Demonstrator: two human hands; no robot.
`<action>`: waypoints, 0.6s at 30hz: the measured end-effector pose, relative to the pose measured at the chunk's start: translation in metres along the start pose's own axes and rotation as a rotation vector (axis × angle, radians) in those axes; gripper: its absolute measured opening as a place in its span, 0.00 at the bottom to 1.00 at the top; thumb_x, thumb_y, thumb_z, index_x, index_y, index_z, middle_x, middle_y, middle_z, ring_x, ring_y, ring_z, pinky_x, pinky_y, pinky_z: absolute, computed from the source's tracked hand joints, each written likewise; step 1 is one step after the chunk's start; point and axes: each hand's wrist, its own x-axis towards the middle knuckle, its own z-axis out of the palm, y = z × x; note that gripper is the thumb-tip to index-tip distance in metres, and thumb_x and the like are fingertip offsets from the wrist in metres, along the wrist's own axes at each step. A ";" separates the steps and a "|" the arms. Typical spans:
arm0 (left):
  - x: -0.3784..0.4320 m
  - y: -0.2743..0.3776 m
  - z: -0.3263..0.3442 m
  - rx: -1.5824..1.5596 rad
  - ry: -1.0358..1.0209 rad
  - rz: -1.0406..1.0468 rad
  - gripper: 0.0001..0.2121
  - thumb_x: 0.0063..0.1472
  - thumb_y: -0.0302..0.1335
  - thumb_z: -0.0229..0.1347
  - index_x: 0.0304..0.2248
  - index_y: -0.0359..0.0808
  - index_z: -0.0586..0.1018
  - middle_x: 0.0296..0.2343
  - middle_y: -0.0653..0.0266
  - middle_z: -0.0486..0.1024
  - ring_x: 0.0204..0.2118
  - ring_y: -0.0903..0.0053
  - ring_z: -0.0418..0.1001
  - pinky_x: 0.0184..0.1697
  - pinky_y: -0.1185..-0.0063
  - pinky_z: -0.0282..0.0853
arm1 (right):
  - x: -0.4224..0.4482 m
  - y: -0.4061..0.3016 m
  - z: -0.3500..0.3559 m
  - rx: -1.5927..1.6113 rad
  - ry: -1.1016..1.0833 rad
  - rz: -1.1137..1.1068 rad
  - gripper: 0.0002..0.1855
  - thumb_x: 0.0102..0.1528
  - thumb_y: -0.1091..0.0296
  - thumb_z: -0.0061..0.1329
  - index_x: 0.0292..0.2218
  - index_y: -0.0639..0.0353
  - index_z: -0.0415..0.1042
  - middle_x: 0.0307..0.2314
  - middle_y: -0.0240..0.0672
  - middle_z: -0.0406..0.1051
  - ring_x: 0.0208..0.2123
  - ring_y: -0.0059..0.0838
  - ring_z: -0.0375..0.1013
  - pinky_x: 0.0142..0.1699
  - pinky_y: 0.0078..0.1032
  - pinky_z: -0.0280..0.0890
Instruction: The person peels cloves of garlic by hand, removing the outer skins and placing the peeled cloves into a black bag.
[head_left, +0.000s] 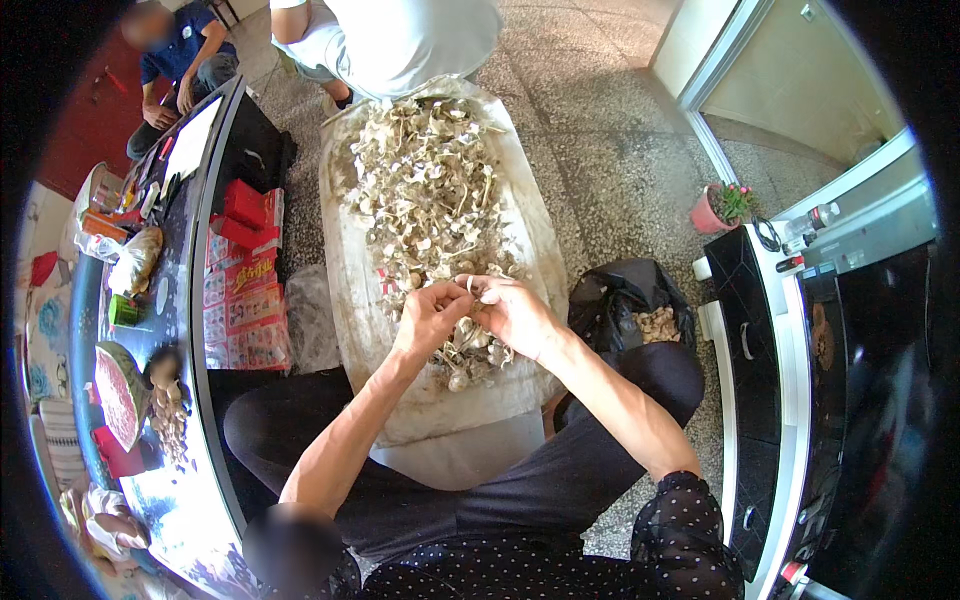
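Observation:
My left hand (431, 316) and my right hand (517, 313) meet over the near part of a pale cloth sheet (345, 300). Between their fingertips is a small pale piece, apparently garlic; the fingers partly hide it. Just below the hands lie several whole garlic bulbs (459, 377) with dry roots and stalks. A long heap of dry garlic skins and stalks (424, 180) spreads over the sheet beyond my hands. To the right, a black plastic bag (611, 300) stands open with peeled-looking garlic cloves (658, 325) in it.
On the left stands a glossy table (176, 330) with a cut watermelon (120, 397), a green container (123, 310) and a plastic bag (137, 262). Red boxes (246, 210) sit beside it. One person (420, 45) sits at the sheet's far end, another (184, 67) farther left. A potted plant (716, 210) and cabinet (742, 322) stand right.

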 end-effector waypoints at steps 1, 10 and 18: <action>0.001 0.000 0.001 -0.051 -0.004 -0.026 0.06 0.54 0.27 0.55 0.28 0.32 0.78 0.17 0.75 0.70 0.18 0.91 0.61 0.19 0.86 0.55 | -0.001 0.000 -0.003 -0.013 0.040 0.007 0.17 0.55 0.79 0.33 0.46 0.75 0.62 0.40 0.47 0.65 0.42 0.33 0.68 0.50 0.28 0.66; 0.011 -0.024 -0.017 -0.490 0.136 -0.299 0.05 0.56 0.27 0.52 0.24 0.36 0.73 0.12 0.79 0.59 0.12 0.91 0.51 0.14 0.87 0.45 | 0.009 0.010 -0.021 -0.112 0.112 -0.006 0.17 0.62 0.66 0.36 0.43 0.75 0.62 0.39 0.51 0.69 0.40 0.34 0.72 0.44 0.23 0.71; 0.072 -0.025 -0.044 -0.187 0.362 -0.354 0.17 0.56 0.41 0.54 0.29 0.32 0.78 0.13 0.68 0.66 0.14 0.81 0.63 0.17 0.80 0.61 | 0.031 0.021 -0.021 -0.794 0.314 -0.054 0.15 0.59 0.62 0.43 0.28 0.67 0.70 0.20 0.38 0.73 0.18 0.22 0.73 0.21 0.16 0.68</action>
